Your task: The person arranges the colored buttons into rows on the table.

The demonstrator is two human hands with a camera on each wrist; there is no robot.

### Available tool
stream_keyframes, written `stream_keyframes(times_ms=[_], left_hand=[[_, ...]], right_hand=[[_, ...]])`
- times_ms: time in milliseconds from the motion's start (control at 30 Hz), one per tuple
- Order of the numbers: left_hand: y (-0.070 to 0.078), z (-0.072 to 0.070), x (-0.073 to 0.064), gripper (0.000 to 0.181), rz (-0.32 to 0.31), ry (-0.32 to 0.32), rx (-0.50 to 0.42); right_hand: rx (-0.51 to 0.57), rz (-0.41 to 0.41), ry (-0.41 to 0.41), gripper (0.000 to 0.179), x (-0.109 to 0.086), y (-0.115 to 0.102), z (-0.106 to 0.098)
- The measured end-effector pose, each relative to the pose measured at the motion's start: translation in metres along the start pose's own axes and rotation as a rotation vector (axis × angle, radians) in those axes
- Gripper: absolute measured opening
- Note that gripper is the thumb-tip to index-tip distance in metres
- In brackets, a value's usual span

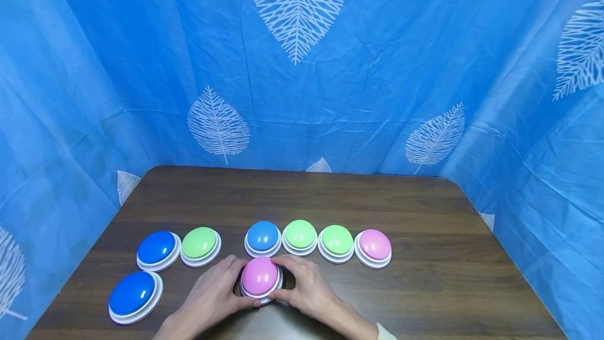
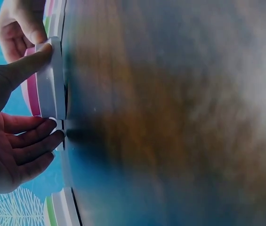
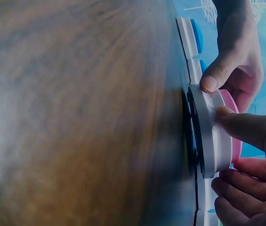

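Here, the left hand [image 1: 212, 288] and right hand [image 1: 309, 288] grip a pink button [image 1: 259, 276] from either side, just nearer than a light-blue button [image 1: 262, 236], toward the near edge of the counter [image 1: 434, 287]. Its dome faces up; the body is round, its central axis roughly upright.

This is a curtained-off nook, much like a small booth, where blue cloth [image 1: 358, 93] printed with white leaf skeletons [image 1: 218, 122] hangs behind and along both sides of a dark wood-grain desk [image 1: 448, 224]. Creases and soft folds run through the cloth, and at the back it drops right at the far edge of the desk, whose corners there are rounded. The cloth fills the head view beyond the desk, so whether the surrounding room belongs to a home, an office or a lab cannot be told.
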State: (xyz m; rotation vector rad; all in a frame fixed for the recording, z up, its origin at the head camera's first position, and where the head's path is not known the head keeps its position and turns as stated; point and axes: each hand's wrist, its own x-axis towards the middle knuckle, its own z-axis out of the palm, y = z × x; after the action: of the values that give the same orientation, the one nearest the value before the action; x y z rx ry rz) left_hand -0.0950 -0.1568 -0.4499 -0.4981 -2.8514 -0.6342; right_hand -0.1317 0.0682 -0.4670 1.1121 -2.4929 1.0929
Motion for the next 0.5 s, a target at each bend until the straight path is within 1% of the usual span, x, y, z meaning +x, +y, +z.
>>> stream_keyframes(times_ms=[233, 400, 500], left_hand=[[0.0005, 0.0005, 0.0026, 0.063, -0.007, -0.039, 0.03], [0.0008, -0.0008, 0.0035, 0.063, -0.004, -0.041, 0.049], [0.0005, -0.0018, 0.004, 0.063, -0.008, -0.054, 0.05]], right_hand=[[-0.037, 0.027, -0.032, 0.057, 0.0002, -0.0004, -0.0005], [-0.046, 0.027, -0.037, 0.058, 0.0006, -0.0002, 0.0001], [-0.054, 0.023, -0.037, 0.058, 0.0005, 0.0, 0.0005]])
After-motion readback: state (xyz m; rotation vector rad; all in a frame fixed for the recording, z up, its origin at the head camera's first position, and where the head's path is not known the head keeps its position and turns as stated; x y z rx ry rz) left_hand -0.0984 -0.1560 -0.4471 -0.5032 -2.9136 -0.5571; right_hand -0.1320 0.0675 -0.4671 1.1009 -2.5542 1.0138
